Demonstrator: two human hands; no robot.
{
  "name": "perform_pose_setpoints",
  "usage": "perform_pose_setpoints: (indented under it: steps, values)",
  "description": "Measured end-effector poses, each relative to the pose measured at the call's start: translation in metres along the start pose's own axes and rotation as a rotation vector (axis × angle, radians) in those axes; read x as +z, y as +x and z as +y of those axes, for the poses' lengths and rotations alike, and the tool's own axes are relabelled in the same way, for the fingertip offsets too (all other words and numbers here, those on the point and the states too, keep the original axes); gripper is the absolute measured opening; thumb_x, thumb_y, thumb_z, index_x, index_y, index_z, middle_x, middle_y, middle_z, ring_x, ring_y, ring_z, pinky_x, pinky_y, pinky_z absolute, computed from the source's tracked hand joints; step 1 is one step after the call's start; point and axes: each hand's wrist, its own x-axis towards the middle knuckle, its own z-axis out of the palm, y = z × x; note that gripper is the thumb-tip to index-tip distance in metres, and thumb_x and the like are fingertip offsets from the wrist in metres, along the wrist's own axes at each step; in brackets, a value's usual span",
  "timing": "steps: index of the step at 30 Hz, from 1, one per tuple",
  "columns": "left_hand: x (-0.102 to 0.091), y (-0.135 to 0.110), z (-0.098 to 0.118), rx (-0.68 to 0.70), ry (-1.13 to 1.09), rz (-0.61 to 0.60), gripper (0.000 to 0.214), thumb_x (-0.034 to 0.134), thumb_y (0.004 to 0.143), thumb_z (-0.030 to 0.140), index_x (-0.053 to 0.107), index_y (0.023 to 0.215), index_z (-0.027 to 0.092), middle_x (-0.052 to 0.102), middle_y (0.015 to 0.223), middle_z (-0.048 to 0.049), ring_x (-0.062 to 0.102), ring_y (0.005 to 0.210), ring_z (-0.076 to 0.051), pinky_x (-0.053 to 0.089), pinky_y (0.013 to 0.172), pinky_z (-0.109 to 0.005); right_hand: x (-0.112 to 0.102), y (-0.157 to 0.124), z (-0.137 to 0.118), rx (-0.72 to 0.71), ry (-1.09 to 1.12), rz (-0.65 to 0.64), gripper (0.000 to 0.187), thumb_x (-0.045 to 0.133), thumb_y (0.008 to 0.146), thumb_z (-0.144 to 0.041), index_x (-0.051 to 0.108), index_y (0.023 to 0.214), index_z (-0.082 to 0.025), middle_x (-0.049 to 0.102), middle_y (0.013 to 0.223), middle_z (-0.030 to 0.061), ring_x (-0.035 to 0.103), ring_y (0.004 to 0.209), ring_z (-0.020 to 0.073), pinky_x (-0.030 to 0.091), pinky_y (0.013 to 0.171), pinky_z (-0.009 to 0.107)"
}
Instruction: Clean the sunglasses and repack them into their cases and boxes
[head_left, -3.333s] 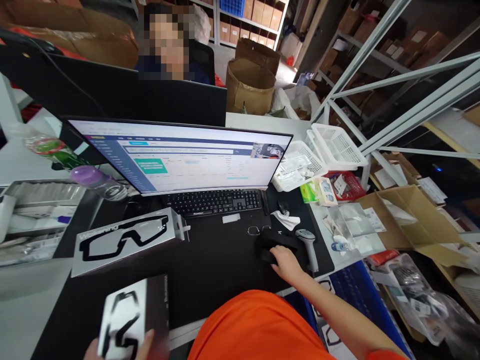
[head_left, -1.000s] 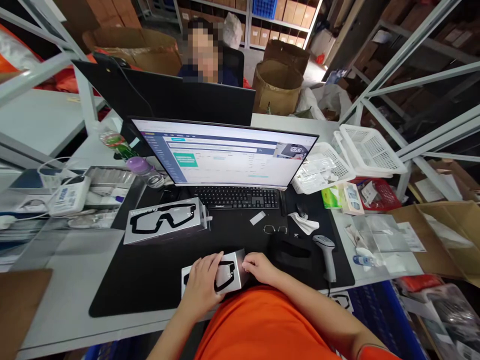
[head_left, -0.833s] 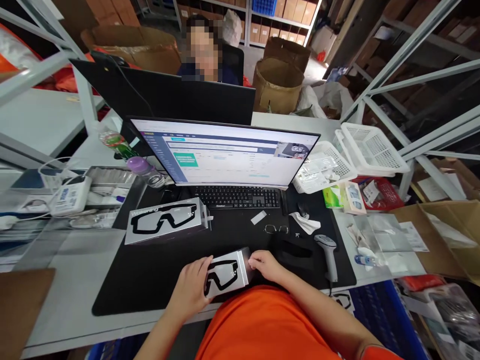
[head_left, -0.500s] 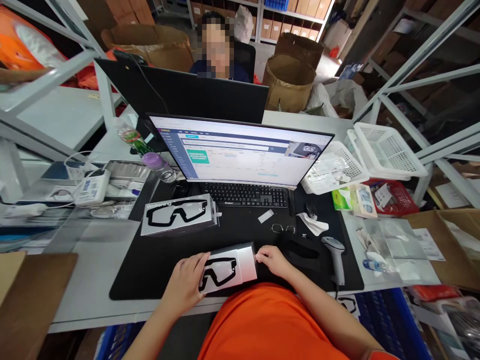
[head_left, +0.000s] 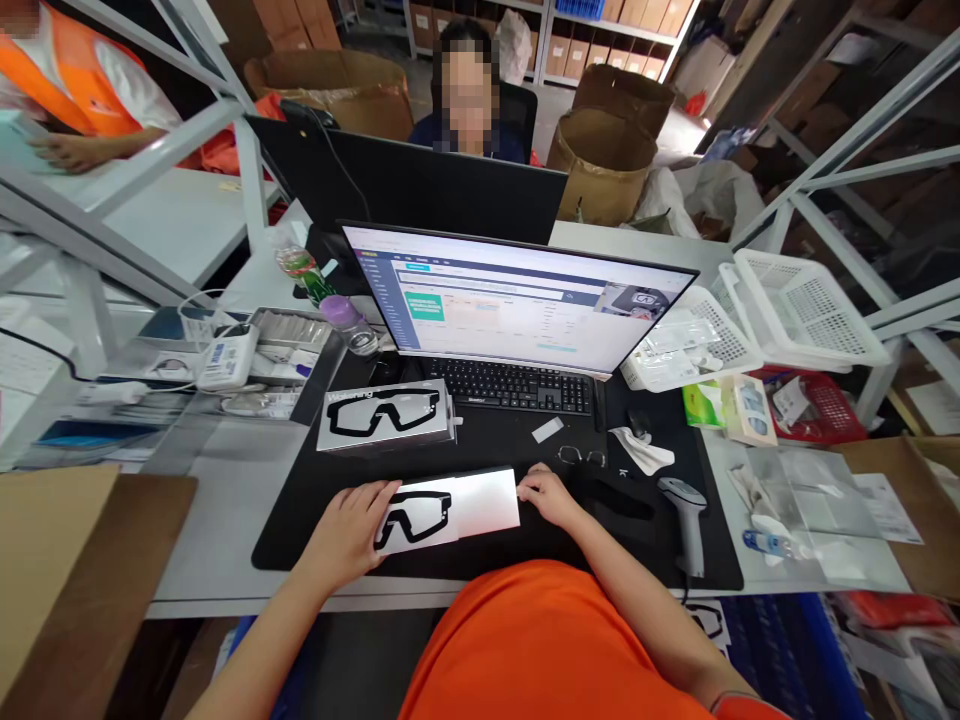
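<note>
In front of me on the black desk mat lies a silver-white glasses box with a black glasses picture on its sleeve. My left hand is wrapped round the sleeve's left end. The plain inner box sticks out of the sleeve to the right. At its right end my right hand is closed in a pinch, apparently on a small pull tab that the fingers mostly hide. Behind it stands a second, closed glasses box with the same picture.
A monitor and keyboard stand behind the boxes. Right lie spectacles, a white cloth, a black pouch and a barcode scanner. White baskets stand at far right. Two people are beyond the desk.
The inner box has slid further out of the sleeve to the right. My left hand and the sleeve sit farther left; the whole view has shifted a little too.
</note>
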Motion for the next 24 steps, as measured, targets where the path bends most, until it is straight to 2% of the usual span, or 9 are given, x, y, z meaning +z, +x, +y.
perform_pose_setpoints:
  steps: [6, 9, 11, 14, 18, 21, 24]
  values:
    - [0.007, -0.006, -0.013, -0.025, 0.001, -0.016, 0.088, 0.077, 0.062, 0.021, 0.047, 0.145, 0.019, 0.057, 0.141, -0.0149, 0.053, 0.128, -0.032, 0.036, 0.107, -0.044, -0.011, 0.001, 0.005, 0.03, -0.06, -0.024, 0.025, 0.064, 0.086, -0.018, 0.069, 0.062, -0.022, 0.07, 0.071, 0.0039, 0.055, 0.094, 0.0236, 0.044, 0.085, 0.033]
    - [0.011, -0.009, -0.016, -0.026, -0.004, -0.023, 0.088, 0.076, 0.063, 0.022, 0.046, 0.145, 0.017, 0.058, 0.14, -0.016, 0.053, 0.128, -0.032, 0.036, 0.107, -0.044, -0.014, 0.0, 0.013, 0.071, -0.083, -0.043, 0.028, 0.064, 0.089, -0.022, 0.066, 0.061, -0.02, 0.071, 0.074, 0.0038, 0.059, 0.095, 0.0229, 0.046, 0.088, 0.036]
    - [0.013, -0.013, -0.02, -0.027, -0.008, -0.026, 0.088, 0.075, 0.063, 0.023, 0.046, 0.145, 0.017, 0.058, 0.141, -0.0157, 0.053, 0.128, -0.032, 0.036, 0.108, -0.044, -0.015, 0.001, 0.021, 0.1, -0.088, -0.074, 0.027, 0.065, 0.093, -0.029, 0.066, 0.068, -0.018, 0.07, 0.078, 0.0025, 0.063, 0.091, 0.0205, 0.049, 0.089, 0.038]
    - [0.015, -0.027, -0.036, -0.036, -0.013, -0.03, 0.087, 0.072, 0.063, 0.026, 0.045, 0.145, 0.018, 0.058, 0.141, -0.0147, 0.053, 0.129, -0.032, 0.036, 0.109, -0.043, -0.017, 0.002, 0.03, 0.143, -0.088, -0.127, 0.027, 0.064, 0.097, -0.039, 0.067, 0.087, -0.014, 0.069, 0.087, 0.0012, 0.066, 0.081, 0.0165, 0.055, 0.081, 0.036]
    - [0.021, -0.054, -0.072, -0.134, 0.013, -0.016, 0.083, 0.065, 0.067, 0.033, 0.044, 0.145, 0.013, 0.058, 0.138, -0.0216, 0.055, 0.127, -0.038, 0.04, 0.105, -0.048, -0.018, 0.004, 0.036, 0.16, -0.099, -0.144, 0.027, 0.063, 0.099, -0.04, 0.066, 0.104, -0.013, 0.069, 0.099, 0.0034, 0.067, 0.084, 0.0172, 0.058, 0.077, 0.035]
    - [0.031, -0.068, -0.088, -0.208, 0.015, -0.008, 0.088, 0.061, 0.068, 0.037, 0.039, 0.148, 0.009, 0.058, 0.137, -0.0231, 0.056, 0.124, -0.039, 0.042, 0.103, -0.049, -0.012, 0.004, 0.034, 0.14, -0.115, -0.147, 0.024, 0.063, 0.099, -0.037, 0.067, 0.104, -0.014, 0.069, 0.1, 0.0039, 0.068, 0.087, 0.0173, 0.058, 0.08, 0.037]
    - [0.045, -0.077, -0.091, -0.255, -0.008, 0.024, 0.093, 0.06, 0.067, 0.039, 0.033, 0.153, 0.012, 0.05, 0.147, -0.0216, 0.049, 0.133, -0.039, 0.034, 0.112, -0.055, -0.004, 0.004, 0.029, 0.126, -0.147, -0.121, 0.019, 0.065, 0.097, -0.032, 0.067, 0.097, -0.014, 0.069, 0.095, 0.0029, 0.067, 0.088, 0.017, 0.058, 0.083, 0.038]
